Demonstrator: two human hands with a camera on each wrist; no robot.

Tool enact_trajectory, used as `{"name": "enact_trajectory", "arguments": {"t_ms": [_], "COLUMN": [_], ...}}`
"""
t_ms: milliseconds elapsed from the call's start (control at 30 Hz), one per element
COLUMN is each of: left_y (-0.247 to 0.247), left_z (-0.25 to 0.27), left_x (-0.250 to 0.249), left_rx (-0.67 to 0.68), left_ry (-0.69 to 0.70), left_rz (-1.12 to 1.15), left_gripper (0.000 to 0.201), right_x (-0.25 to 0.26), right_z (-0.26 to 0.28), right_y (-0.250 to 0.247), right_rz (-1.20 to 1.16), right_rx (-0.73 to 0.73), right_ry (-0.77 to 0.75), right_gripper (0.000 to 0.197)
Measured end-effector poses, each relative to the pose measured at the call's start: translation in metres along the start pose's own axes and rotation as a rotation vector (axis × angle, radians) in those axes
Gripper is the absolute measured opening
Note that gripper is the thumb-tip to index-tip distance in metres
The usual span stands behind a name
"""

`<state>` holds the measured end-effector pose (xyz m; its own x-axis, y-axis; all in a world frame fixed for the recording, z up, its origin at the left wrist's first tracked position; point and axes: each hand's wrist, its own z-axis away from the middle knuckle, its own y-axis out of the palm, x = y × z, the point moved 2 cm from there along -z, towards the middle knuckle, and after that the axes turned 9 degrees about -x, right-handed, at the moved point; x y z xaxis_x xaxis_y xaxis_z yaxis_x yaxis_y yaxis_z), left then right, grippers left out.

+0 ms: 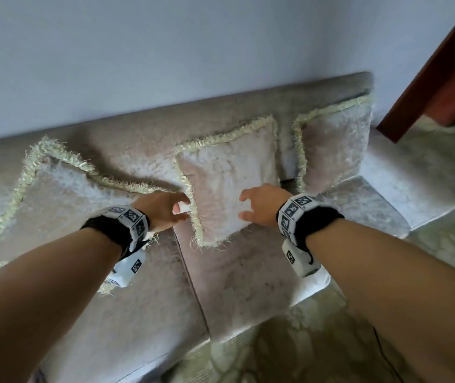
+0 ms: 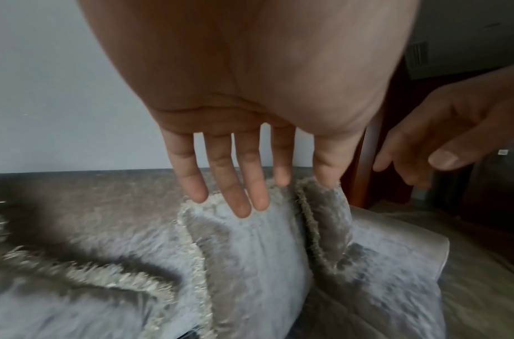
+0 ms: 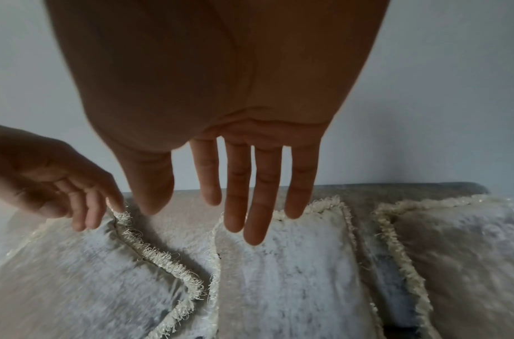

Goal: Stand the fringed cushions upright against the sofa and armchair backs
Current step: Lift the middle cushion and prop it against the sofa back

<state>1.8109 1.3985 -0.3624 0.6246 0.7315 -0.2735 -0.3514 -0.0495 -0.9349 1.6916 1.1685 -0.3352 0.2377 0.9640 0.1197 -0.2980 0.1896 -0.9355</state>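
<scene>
Head view: middle cushion (image 1: 229, 178) leans on the sofa back (image 1: 143, 125), between left hand (image 1: 162, 214) and right hand (image 1: 262, 207), both spread, holding nothing, about equally near

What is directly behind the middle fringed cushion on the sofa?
Behind the middle cushion rises the sofa backrest, then the wall. The cushion hides the backrest part behind it; nothing else shows there.

Both arms outstretched, left grip (image 1: 165, 210) and right grip (image 1: 262, 207) slack.
</scene>
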Motion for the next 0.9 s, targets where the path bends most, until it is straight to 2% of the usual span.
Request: {"name": "enact_trajectory", "arguments": {"t_ms": [167,333,533,733,900], "left_y": [-0.009,-0.01,0.008,0.021,0.021], "left_z": [-0.008,-0.029,-0.077,-0.147,-0.186], "left_x": [-0.095,-0.138,-0.134,-0.115,-0.105], "left_rx": [0.053,0.071,0.122,0.147,0.154], "left_ry": [0.16,0.21,0.201,0.144,0.104], "left_rz": [-0.15,-0.188,-0.23,-0.176,-0.147], "left_gripper": [0.048,0.047,0.047,0.049,0.05], "right_x": [-0.051,-0.076,-0.098,-0.119,-0.139], "right_z": [0.035,0.031,-0.022,-0.099,-0.151], "right_y": [-0.017,-0.027,-0.026,-0.028,-0.023], "right_rz": [0.064,0.063,0.08,0.082,0.035], "right_rx": [0.013,0.01,0.076,0.115,0.128], "right_ry": [-0.039,-0.056,-0.062,-0.101,-0.135], "right_gripper": [0.058,0.057,0.059,0.059,0.061]}}
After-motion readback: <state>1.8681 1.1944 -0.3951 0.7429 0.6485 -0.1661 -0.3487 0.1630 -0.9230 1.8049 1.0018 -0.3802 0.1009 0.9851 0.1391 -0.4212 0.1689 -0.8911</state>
